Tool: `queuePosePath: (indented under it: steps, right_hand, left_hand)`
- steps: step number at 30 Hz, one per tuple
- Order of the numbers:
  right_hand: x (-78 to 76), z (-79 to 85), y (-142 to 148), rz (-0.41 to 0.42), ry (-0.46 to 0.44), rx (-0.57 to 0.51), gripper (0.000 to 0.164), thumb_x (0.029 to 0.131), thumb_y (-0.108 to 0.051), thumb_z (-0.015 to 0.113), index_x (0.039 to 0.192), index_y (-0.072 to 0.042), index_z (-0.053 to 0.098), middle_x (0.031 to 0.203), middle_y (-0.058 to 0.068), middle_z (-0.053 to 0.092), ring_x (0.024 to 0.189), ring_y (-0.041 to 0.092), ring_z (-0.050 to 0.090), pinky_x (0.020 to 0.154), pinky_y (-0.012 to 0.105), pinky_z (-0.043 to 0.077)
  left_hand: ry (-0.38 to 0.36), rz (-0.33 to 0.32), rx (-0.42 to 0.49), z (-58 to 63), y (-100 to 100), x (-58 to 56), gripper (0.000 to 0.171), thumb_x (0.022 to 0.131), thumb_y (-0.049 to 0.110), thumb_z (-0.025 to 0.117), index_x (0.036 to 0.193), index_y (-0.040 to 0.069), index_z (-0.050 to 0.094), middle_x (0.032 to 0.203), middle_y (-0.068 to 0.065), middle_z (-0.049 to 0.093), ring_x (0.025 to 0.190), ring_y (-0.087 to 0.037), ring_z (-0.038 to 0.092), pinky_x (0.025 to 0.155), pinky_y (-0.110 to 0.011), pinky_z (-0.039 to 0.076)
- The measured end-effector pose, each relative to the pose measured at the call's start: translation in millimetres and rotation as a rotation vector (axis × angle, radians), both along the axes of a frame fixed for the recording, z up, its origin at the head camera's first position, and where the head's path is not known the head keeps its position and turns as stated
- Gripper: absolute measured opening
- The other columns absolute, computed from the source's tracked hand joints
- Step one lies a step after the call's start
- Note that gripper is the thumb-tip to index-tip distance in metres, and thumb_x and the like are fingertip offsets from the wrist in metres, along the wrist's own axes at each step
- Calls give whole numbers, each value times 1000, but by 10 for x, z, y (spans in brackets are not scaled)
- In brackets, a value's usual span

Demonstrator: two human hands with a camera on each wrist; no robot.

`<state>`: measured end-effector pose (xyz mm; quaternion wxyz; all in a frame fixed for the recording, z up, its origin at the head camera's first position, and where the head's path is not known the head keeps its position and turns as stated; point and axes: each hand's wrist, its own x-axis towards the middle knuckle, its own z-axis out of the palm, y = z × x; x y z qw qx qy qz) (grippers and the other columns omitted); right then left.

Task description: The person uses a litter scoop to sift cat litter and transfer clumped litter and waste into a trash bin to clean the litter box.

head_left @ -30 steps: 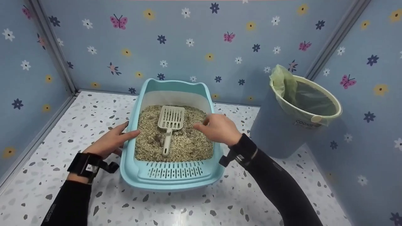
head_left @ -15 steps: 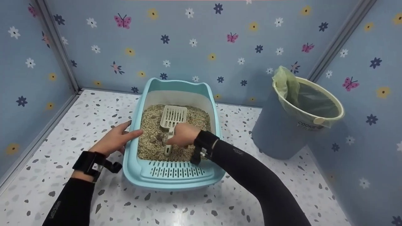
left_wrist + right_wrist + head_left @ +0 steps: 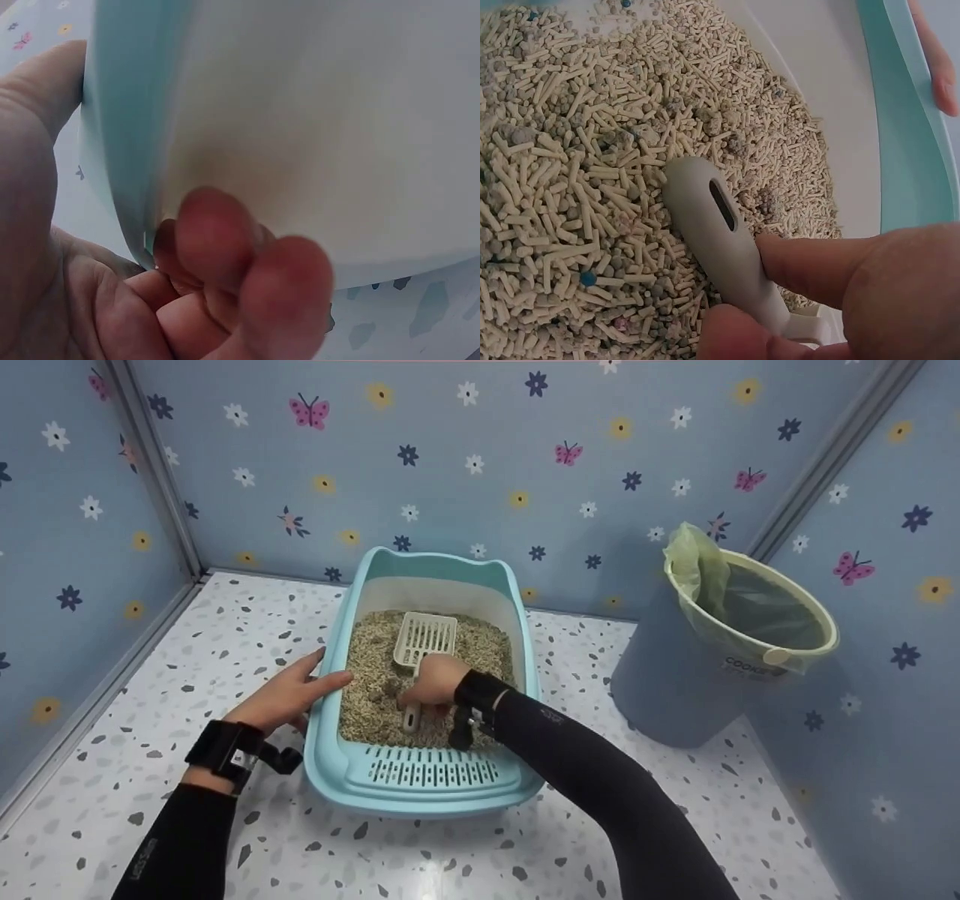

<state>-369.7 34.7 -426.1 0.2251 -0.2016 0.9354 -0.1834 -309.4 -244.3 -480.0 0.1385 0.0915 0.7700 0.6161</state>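
Scoop [image 3: 425,640] is resting on the litter [image 3: 367,667] inside the blue litter box [image 3: 420,804], its slotted end pointing toward the back wall [image 3: 442,502]. I am monitoring the right hand [image 3: 435,679], which is pinching the handle [image 3: 718,251] from opposite sides. The left hand [image 3: 281,697] is gripping the box's left edge, thumb lying over the top, other fingers sitting curled underneath outside. I am also viewing a bag-lined bin [image 3: 679,682] standing at the right.
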Motion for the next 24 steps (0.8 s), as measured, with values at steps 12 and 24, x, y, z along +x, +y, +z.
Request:
queuePosePath:
  steps: [12,24]
  right_hand:
    - [-71,162,247,-95,-44,-112,51,107,-28,72,59,-15,65,60,6,66,50,19,58,56,30,53]
    - [-332,369,454,-96,27,-35,50,106,-4,58,63,-18,38,59,-5,30,54,12,26,59,31,27]
  left_hand:
    - [-14,-7,-26,14,5,4,92,113,52,63,182,30,6,127,-33,71,94,-46,80,65,-63,66]
    - [-13,-11,-16,-10,6,-12,90,114,51,62,182,30,6,128,-34,71,94,-46,80,66,-65,65]
